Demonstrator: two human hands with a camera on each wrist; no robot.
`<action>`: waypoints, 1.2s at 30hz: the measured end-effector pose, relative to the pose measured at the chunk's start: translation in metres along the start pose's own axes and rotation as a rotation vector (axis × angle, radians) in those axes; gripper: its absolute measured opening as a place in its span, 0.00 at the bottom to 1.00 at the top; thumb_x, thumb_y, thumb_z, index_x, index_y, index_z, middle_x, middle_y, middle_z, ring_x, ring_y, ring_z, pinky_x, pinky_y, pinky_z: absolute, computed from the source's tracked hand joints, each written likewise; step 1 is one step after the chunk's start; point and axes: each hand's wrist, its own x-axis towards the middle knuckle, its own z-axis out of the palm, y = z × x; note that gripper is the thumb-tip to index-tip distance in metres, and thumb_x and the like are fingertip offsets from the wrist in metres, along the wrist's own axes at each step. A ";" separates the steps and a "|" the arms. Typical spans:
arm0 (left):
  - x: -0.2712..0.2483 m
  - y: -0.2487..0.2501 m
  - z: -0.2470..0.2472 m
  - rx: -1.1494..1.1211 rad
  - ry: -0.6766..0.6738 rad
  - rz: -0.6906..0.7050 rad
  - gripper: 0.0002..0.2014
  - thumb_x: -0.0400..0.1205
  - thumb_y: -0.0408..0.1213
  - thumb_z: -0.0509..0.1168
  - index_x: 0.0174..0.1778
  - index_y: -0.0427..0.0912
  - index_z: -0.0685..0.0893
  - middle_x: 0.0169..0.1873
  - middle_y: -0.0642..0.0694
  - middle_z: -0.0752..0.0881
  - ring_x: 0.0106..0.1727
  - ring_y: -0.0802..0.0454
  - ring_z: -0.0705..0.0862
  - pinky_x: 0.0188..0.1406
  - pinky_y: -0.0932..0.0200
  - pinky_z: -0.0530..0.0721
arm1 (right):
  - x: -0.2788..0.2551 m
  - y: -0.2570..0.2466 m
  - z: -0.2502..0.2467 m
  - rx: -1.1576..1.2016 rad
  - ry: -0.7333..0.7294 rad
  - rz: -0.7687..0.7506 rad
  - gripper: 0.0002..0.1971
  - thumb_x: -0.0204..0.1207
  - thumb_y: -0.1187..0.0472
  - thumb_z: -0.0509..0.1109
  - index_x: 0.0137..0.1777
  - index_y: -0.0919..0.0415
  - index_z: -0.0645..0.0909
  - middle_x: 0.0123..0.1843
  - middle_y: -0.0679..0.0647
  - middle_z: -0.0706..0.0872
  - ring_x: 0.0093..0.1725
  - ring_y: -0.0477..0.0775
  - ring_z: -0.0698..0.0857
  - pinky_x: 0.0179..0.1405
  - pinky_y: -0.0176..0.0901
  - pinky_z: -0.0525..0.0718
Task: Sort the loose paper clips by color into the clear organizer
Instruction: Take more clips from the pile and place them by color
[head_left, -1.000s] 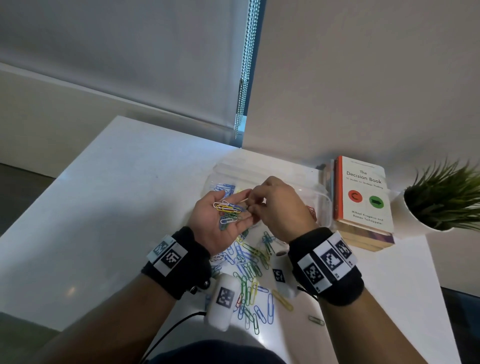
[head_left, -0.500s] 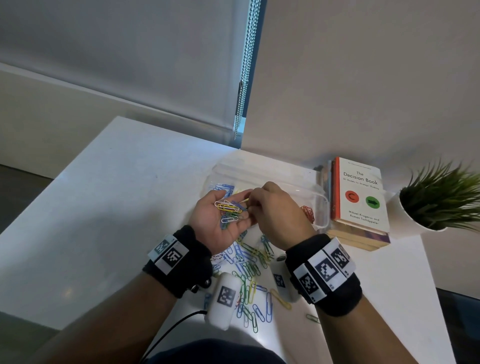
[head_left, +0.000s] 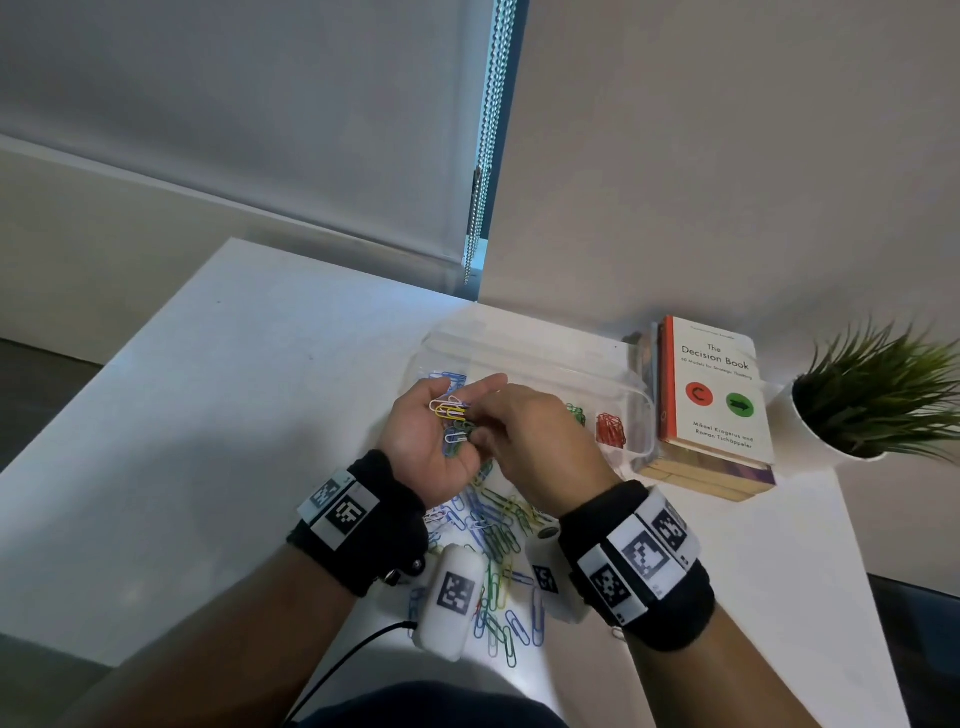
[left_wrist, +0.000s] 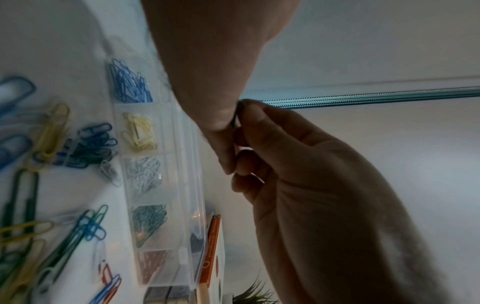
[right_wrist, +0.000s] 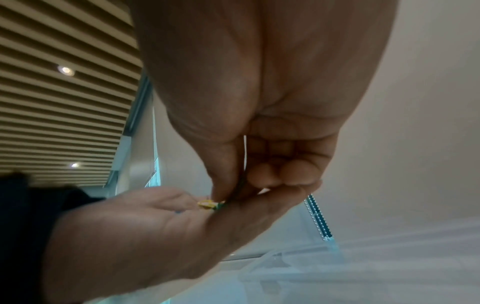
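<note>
White desk (head_left: 218, 395) under a drawn grey blind carries the clear plastic compartmented organizer (head_left: 641, 415) near its far right corner, beside a stack of books. The left hand (head_left: 426, 447) lies palm up with fingers loosely cupped around a small mixed handful of coloured wire paper clips (head_left: 452, 415). The right hand (head_left: 535, 441) pinches thumb against forefinger at that handful, seemingly on one dark green clip, though it is hard to make out. More loose clips (head_left: 498, 545) lie scattered toward the near edge. To do this well, tease the single clip free without dragging tangled neighbours, keep the palm level, then drop it in the green compartment (left_wrist: 149, 220).
</note>
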 end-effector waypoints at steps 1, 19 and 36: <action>0.001 0.000 -0.001 0.029 0.016 0.000 0.30 0.87 0.47 0.46 0.49 0.29 0.90 0.38 0.40 0.87 0.30 0.51 0.81 0.31 0.63 0.68 | 0.001 0.000 0.000 -0.045 -0.022 0.007 0.10 0.76 0.63 0.68 0.56 0.57 0.85 0.53 0.54 0.85 0.53 0.55 0.80 0.50 0.50 0.76; -0.011 -0.002 0.002 -0.053 -0.094 0.001 0.30 0.87 0.43 0.44 0.50 0.23 0.86 0.32 0.34 0.87 0.27 0.44 0.87 0.24 0.57 0.85 | 0.002 0.008 -0.003 0.041 0.000 0.051 0.06 0.76 0.62 0.68 0.39 0.54 0.74 0.40 0.45 0.82 0.40 0.49 0.76 0.38 0.42 0.69; 0.007 0.009 -0.017 -0.029 -0.101 0.017 0.23 0.85 0.43 0.49 0.61 0.29 0.81 0.62 0.28 0.84 0.60 0.30 0.86 0.57 0.32 0.81 | 0.008 0.087 -0.039 0.247 0.269 0.456 0.06 0.72 0.62 0.77 0.38 0.60 0.83 0.36 0.55 0.87 0.33 0.49 0.80 0.40 0.48 0.83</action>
